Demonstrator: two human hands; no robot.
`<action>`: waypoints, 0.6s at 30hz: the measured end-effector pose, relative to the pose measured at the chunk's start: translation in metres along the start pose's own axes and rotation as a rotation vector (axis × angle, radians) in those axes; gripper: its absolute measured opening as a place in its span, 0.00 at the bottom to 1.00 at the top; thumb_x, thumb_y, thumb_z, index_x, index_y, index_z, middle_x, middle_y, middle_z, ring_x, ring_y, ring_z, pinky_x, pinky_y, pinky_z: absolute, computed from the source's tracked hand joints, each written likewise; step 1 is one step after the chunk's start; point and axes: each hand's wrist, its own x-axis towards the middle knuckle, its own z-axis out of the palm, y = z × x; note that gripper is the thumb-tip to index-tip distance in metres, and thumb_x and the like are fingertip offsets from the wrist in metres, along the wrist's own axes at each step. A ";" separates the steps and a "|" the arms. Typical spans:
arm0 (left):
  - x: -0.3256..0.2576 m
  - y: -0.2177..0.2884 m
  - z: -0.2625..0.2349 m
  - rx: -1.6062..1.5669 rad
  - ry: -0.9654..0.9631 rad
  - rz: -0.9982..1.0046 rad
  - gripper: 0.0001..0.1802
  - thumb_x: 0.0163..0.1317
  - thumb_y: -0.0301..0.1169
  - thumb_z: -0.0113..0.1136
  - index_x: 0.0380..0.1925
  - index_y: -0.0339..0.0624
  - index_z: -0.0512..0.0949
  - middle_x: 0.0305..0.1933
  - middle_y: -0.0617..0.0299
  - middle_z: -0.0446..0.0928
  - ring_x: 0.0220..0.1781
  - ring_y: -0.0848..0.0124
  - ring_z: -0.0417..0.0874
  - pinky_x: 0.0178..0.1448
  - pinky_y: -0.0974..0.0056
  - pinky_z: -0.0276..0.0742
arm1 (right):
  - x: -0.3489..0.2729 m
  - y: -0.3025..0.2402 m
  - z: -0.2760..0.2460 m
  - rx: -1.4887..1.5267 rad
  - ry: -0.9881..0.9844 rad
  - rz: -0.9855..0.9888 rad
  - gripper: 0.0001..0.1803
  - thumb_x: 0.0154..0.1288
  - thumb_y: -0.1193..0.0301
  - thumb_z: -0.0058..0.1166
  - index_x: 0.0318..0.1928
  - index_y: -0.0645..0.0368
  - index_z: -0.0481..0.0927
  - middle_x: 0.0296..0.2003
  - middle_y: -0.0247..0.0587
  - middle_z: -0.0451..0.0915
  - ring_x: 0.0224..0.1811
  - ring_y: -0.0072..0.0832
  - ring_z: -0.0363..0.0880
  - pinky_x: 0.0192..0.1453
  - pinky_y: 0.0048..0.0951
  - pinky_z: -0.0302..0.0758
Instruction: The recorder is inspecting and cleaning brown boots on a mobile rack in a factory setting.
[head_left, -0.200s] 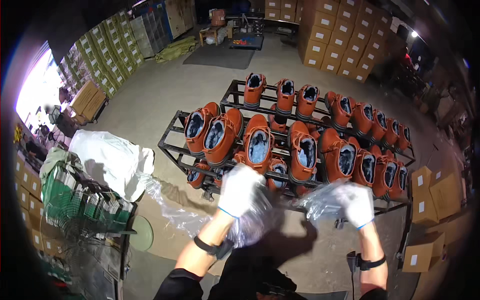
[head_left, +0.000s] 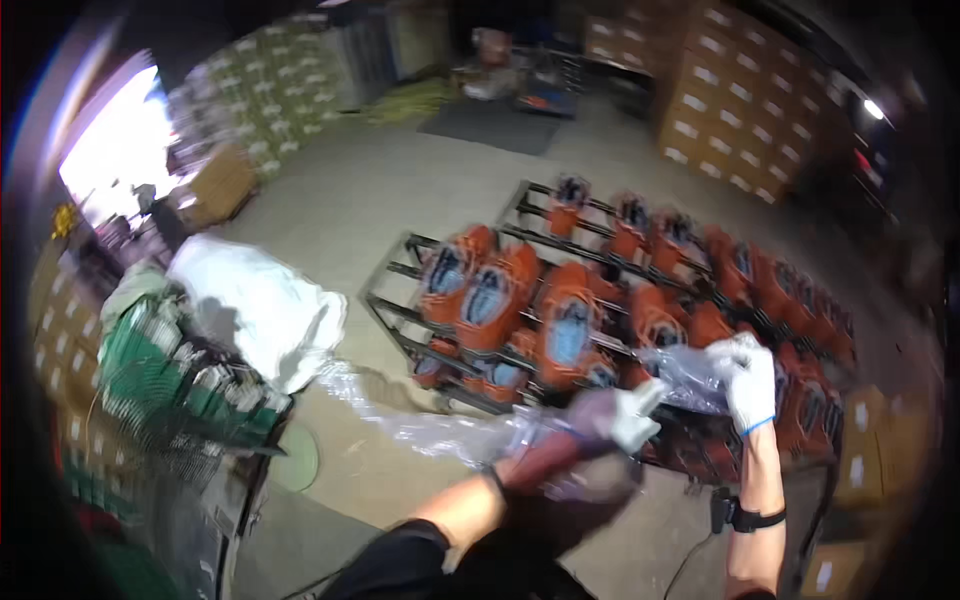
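Note:
My right hand [head_left: 748, 382], in a white glove with a blue cuff edge, is closed on the end of a clear plastic bag [head_left: 685, 378] in front of the rack. My left hand [head_left: 635, 416], also white-gloved, is left of it and lower, close to the bag. Motion smears its fingers, so its grip is unclear. A blurred dark reddish patch covers the left wrist; I cannot tell what it is. More clear plastic film [head_left: 430, 432] trails leftward from below that arm. Rust-red lined shoes [head_left: 570, 325] stand in rows beyond my hands.
The shoes stand on a black metal rack [head_left: 395, 318] with several tiers. To the left are a white sack [head_left: 250, 305], green-and-white stacked goods [head_left: 150, 360] and a fan [head_left: 160, 470]. Cartons are piled at the back right [head_left: 735, 110] and near right [head_left: 865, 440].
The view has turned, shifting the scene right and downward. My left hand has moved right, toward my right hand. The bag remains in my right hand.

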 end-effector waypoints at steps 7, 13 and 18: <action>0.069 0.019 0.101 0.122 0.069 -0.292 0.11 0.69 0.40 0.61 0.43 0.48 0.84 0.28 0.50 0.84 0.30 0.47 0.86 0.36 0.43 0.81 | 0.047 0.245 0.018 -0.945 0.153 -0.337 0.24 0.63 0.81 0.58 0.61 0.63 0.85 0.64 0.59 0.83 0.69 0.50 0.81 0.76 0.43 0.75; 0.051 -0.005 0.121 0.234 0.468 -0.132 0.08 0.66 0.42 0.62 0.31 0.59 0.87 0.20 0.57 0.79 0.19 0.52 0.80 0.24 0.48 0.74 | 0.034 0.089 0.058 -0.733 -0.049 -0.550 0.12 0.67 0.67 0.57 0.36 0.61 0.89 0.34 0.45 0.89 0.41 0.44 0.88 0.54 0.44 0.84; 0.051 -0.008 0.097 0.198 0.070 -0.251 0.20 0.65 0.35 0.64 0.55 0.41 0.78 0.35 0.41 0.87 0.38 0.40 0.89 0.45 0.39 0.84 | 0.008 0.074 0.014 -0.550 -0.314 -0.435 0.16 0.79 0.67 0.53 0.53 0.65 0.88 0.49 0.59 0.89 0.52 0.57 0.87 0.61 0.50 0.81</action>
